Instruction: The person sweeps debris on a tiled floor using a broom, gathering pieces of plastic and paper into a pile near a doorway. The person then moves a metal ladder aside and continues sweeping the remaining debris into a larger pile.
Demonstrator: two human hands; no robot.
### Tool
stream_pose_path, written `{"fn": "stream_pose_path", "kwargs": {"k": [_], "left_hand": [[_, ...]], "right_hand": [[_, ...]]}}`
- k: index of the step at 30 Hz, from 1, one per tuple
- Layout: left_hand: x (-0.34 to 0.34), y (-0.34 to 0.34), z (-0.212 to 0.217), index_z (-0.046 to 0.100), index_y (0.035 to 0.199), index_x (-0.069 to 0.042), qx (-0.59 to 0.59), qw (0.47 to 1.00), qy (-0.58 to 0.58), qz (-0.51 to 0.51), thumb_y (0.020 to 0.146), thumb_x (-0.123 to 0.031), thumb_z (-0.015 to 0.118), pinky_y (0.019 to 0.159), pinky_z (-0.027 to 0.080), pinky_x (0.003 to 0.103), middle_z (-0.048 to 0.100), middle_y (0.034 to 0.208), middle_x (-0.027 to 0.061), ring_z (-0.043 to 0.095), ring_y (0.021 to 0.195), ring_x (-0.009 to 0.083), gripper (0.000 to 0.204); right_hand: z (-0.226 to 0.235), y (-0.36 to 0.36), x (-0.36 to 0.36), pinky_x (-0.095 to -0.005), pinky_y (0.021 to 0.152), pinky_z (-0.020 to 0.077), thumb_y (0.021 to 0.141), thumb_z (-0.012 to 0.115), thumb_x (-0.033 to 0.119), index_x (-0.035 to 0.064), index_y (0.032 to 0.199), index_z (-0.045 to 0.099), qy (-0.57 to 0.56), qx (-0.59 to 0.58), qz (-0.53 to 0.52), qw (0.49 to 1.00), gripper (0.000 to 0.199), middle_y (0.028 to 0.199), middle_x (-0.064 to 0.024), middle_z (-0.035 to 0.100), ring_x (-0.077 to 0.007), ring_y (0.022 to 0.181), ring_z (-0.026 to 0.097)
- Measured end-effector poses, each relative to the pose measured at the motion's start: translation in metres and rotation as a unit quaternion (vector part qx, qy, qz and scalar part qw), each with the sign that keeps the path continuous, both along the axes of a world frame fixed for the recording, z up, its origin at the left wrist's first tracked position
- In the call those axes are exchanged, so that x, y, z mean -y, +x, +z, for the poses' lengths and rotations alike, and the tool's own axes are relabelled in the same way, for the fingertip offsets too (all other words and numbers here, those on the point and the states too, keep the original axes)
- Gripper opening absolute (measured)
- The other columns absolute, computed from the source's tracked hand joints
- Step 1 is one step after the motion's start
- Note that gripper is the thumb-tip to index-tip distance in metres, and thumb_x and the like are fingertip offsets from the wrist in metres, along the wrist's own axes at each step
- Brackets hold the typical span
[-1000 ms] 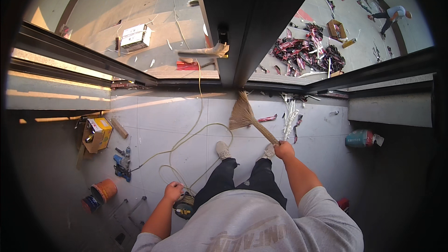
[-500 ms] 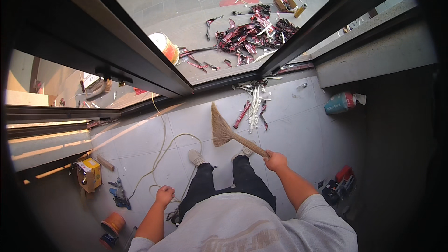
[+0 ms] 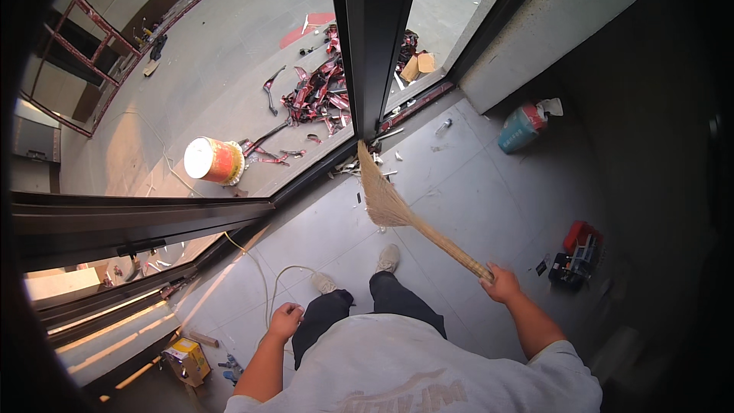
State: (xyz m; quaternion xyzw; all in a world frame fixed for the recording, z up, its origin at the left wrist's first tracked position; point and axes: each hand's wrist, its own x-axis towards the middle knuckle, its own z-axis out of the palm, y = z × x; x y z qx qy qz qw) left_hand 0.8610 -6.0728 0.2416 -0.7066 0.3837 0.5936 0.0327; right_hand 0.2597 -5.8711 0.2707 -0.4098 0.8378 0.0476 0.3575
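Note:
My right hand [image 3: 501,284] is closed round the handle end of a straw broom [image 3: 390,205], which slants away to the left. The broom's bristle tip reaches the door sill, beside the dark frame post. White strips and scraps [image 3: 352,164] lie against the sill there, partly hidden behind the bristles. Beside my left thigh, my left hand [image 3: 285,321] has its fingers curled in, and nothing shows in them.
Past the glass lie a heap of red and black strips [image 3: 317,95] and a tipped bucket [image 3: 214,160]. A blue-green bag [image 3: 522,128] and a red and black toolbox [image 3: 577,254] stand right. A pale cable [image 3: 267,279], yellow box [image 3: 186,361] and drill [image 3: 231,369] lie left.
My view has turned rightward. The broom has swept forward to the sill, and the white strips that lay spread on the tiles are now bunched by the frame. My left hand stays curled.

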Motion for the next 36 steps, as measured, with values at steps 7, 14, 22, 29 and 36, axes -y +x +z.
{"fn": "stream_pose_path", "kwargs": {"k": [7,14,22,29,36], "left_hand": [[0.108,-0.048,-0.054,0.069,0.102,0.001,-0.004,0.991,0.021,-0.133,0.091,-0.021,0.067,0.067,0.052,0.031,0.069,0.088,0.0068,0.067,0.076,0.0159,0.025],[0.249,-0.124,-0.198,0.072,0.106,-0.003,0.044,0.886,0.046,-0.459,0.089,-0.035,0.068,0.086,0.054,0.039,0.074,0.099,0.0154,0.07,0.093,0.03,0.037],[0.353,-0.173,-0.353,0.072,0.103,-0.001,0.054,0.859,-0.026,-0.508,0.089,-0.037,0.066,0.093,0.053,0.042,0.072,0.104,0.0206,0.069,0.102,0.0354,0.039],[0.35,-0.195,-0.487,0.071,0.1,0.0,0.12,0.853,-0.071,-0.503,0.085,-0.031,0.069,0.082,0.054,0.038,0.074,0.093,0.0168,0.071,0.089,0.0279,0.034],[0.351,-0.239,-0.615,0.059,0.13,0.005,0.237,0.929,-0.032,-0.281,0.081,-0.043,0.072,0.101,0.048,0.039,0.065,0.128,0.0257,0.063,0.12,0.036,0.07]], "right_hand": [[-0.032,0.068,-0.068,-0.0413,0.088,0.055,0.082,0.071,0.025,0.0001,0.114,0.061,0.185,0.209,-0.372,0.885,0.042,0.095,-0.0171,0.07,-0.0306,0.097,0.07],[-0.191,0.097,0.109,-0.0471,0.095,0.053,0.086,0.066,0.024,0.0016,0.148,0.037,0.135,0.063,-0.329,0.932,0.072,0.114,-0.0302,0.066,-0.0444,0.108,0.065],[-0.31,0.122,0.236,-0.046,0.09,0.0545,0.083,0.065,0.02,0.0094,0.157,0.031,0.049,0.11,-0.348,0.93,0.082,0.115,-0.0306,0.061,-0.0429,0.104,0.065],[-0.281,0.125,0.148,-0.0452,0.081,0.0555,0.08,0.067,0.012,0.0153,0.156,0.039,0.091,0.092,-0.238,0.963,0.081,0.102,-0.0197,0.054,-0.0378,0.088,0.064],[-0.276,0.124,-0.011,-0.0458,0.079,0.0536,0.071,0.063,0.003,0.0074,0.15,0.044,0.066,0.027,-0.236,0.969,0.082,0.105,-0.0203,0.057,-0.0386,0.091,0.064]]}}
